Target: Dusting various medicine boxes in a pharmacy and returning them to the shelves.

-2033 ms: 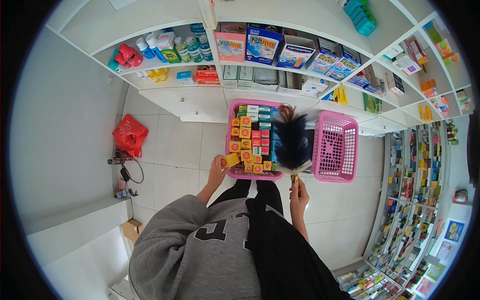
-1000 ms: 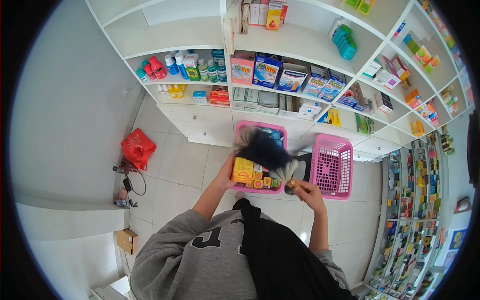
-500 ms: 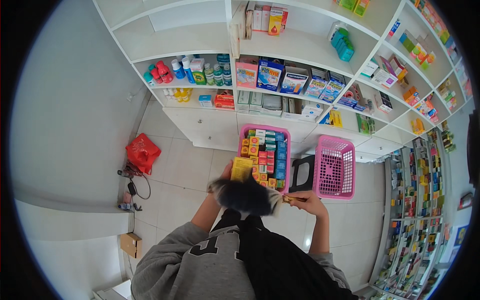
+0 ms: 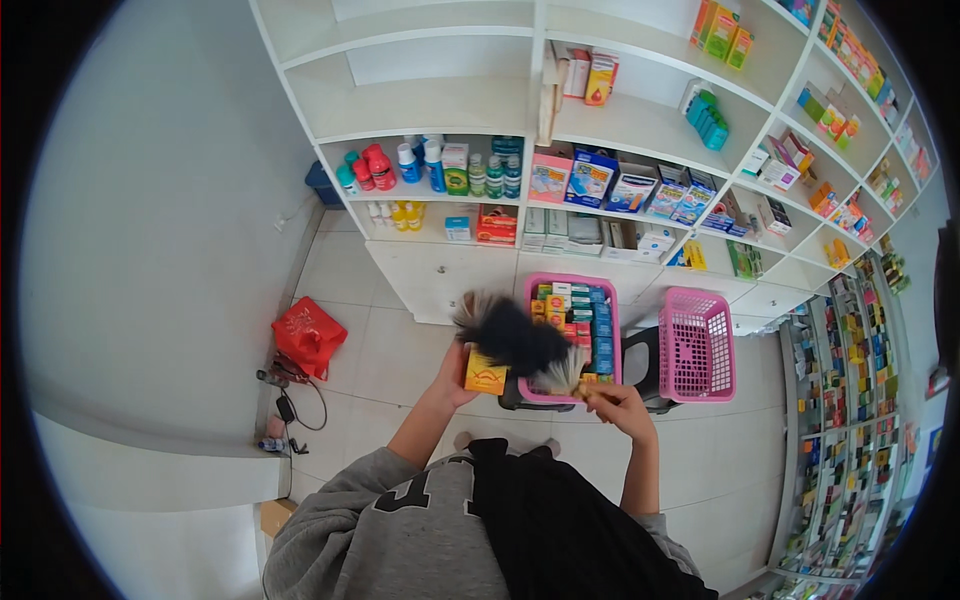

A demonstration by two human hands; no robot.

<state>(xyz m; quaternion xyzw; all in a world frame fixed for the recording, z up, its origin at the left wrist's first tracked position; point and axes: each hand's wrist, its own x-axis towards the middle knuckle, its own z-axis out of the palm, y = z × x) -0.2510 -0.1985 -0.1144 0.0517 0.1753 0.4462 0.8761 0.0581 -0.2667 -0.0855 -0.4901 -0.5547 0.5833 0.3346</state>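
My left hand [image 4: 457,376] grips a yellow box [image 4: 485,373] by its side, just left of a full pink basket [image 4: 617,330]. The fingers of my right hand [image 4: 618,408] are closed round the handle of a feather duster [image 4: 520,335]. Its dark and pale feathers, smeared by motion, lie across the top of the yellow box and hide part of the basket. Small boxes [image 4: 601,335] in blue, yellow, red and green stand in rows inside that basket.
An empty-looking pink basket [image 4: 697,345] rests right of the full one, on a dark stool [image 4: 646,370]. White shelves [image 4: 420,105] with bottles and medicine boxes rise in front. A red bag [image 4: 309,337] and cables [image 4: 300,405] lie on the floor at left.
The duster has swept up and forward, from near my body to over the yellow box. The box has tilted and moved slightly lower. My view has shifted, so shelves and baskets appear further right.
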